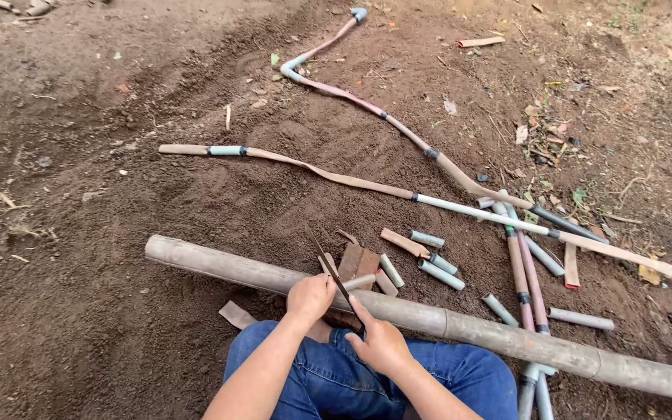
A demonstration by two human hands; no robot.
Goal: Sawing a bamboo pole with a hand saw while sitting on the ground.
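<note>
My left hand (309, 298) is closed around the lower part of a thin dark blade (322, 257) that points up and away from me. My right hand (379, 339) sits just beside it, index finger stretched toward the blade's base, over a brown wooden piece (345, 319) on my lap. Both hands work right above a long bamboo pole (219, 264) lying across the soil in front of my knees in blue jeans (328, 381).
Several short grey pipe pieces (440, 274) and brown wood chips (404, 242) lie beyond the pole. Two long jointed hose-and-pipe lines (336, 176) (367, 103) run over the bare earth. More pipes (524, 272) cross at the right.
</note>
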